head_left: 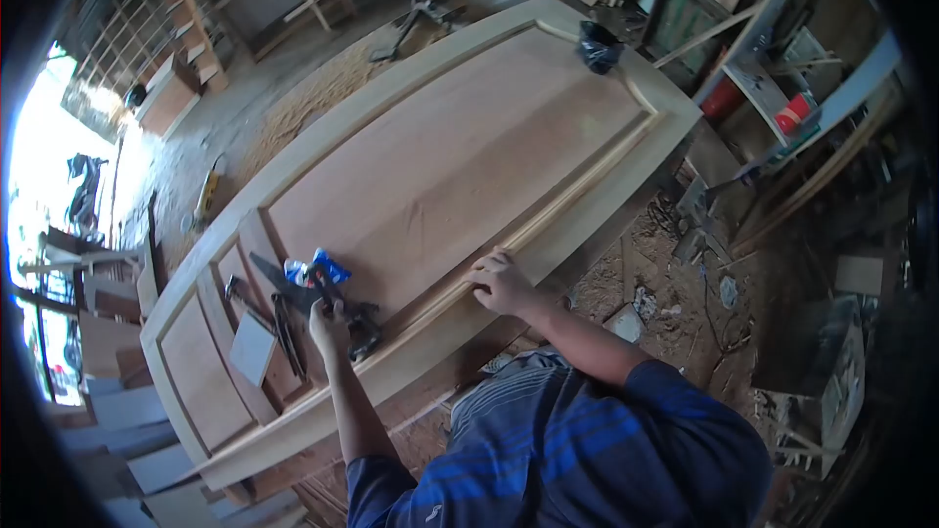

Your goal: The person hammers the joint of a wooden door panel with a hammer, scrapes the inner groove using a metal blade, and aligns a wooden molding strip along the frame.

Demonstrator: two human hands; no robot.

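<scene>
A large pale wooden door panel (430,176) with raised mouldings lies in front of me. My left hand (328,323) is closed at the dark tools on its lower left part; what exactly it grips is hard to make out. Close to that hand are a saw-like blade (279,281), a blue and white packet (331,267) and a black tool (364,330). A hammer (243,300), a light square block (252,352) and dark pincers (287,334) lie further left. My right hand (501,284) rests on the near moulding, fingers curled over it.
A black plastic bag (599,47) sits on the panel's far right corner. Behind the panel are a dark clamp-like tool (416,20) and sawdust (318,108). Wood pieces (117,323) are stacked at the left. Shelving with a red container (792,113) stands at the right.
</scene>
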